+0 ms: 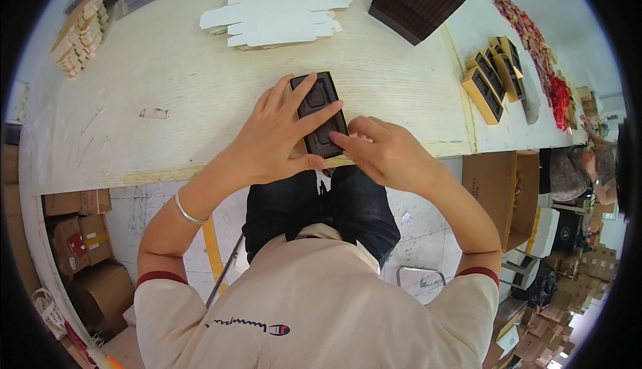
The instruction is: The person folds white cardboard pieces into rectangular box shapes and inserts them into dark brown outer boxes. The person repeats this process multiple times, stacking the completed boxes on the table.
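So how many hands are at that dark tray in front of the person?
2. The left hand lies spread across the dark tray; the right hand is at its lower right, a fingertip on it. Neither hand is hidden.

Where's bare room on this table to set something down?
The table is barest left of the left hand, nearer than the pale stacked pieces, apart from one small mark. Another gap lies between the right hand and the gold boxes. White flat cartons and a brown stack crowd the far side.
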Tool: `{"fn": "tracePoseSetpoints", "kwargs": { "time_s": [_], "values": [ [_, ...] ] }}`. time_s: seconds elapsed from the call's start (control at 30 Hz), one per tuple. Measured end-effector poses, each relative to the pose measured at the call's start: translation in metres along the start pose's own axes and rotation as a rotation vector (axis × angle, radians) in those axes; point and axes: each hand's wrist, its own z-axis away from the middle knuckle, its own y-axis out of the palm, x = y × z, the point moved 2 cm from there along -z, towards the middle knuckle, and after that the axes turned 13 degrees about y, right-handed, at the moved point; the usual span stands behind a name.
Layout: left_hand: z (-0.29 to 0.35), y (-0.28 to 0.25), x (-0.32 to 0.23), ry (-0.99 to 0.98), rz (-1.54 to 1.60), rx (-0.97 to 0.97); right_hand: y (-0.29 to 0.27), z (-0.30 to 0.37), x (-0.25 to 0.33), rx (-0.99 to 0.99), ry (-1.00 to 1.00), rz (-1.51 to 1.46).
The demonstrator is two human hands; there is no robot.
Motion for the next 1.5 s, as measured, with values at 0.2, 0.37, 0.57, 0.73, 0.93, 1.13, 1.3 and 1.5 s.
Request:
{"fn": "tracePoseSetpoints", "kwargs": {
  "time_s": [0.2, 0.37, 0.57, 0.73, 0.93, 1.13, 1.3, 1.5],
  "values": [
    [-0.002, 0.008, -0.008, -0.043, -0.218, 0.03, 0.027, 0.014, 0.025, -0.221, 0.14, 0.227],
    [-0.01, -0.009, 0.011, -0.054, 0.175, 0.001, 0.044, 0.013, 0.027, -0.379, 0.246, -0.027],
    [-0.013, -0.016, 0.019, -0.276, 0.29, -0.028, 0.047, 0.01, 0.031, -0.458, 0.353, -0.281],
    [-0.009, -0.017, 0.012, -0.264, 0.225, -0.087, 0.035, 0.011, 0.002, -0.167, 0.386, -0.985],
    [-0.009, -0.019, 0.013, -0.218, 0.271, 0.002, 0.034, 0.014, -0.002, -0.078, 0.375, -1.048],
    [-0.009, -0.026, 0.001, -0.343, 0.26, 0.164, 0.037, 0.011, -0.001, -0.09, 0.338, -0.996],
    [0.002, -0.017, -0.015, -0.055, -0.253, 0.026, 0.043, 0.012, -0.01, -0.321, 0.317, -0.891],
    [0.007, 0.007, -0.03, -0.187, -0.253, -0.105, 0.058, 0.022, -0.004, -0.658, 0.375, -0.549]
  ]
}}
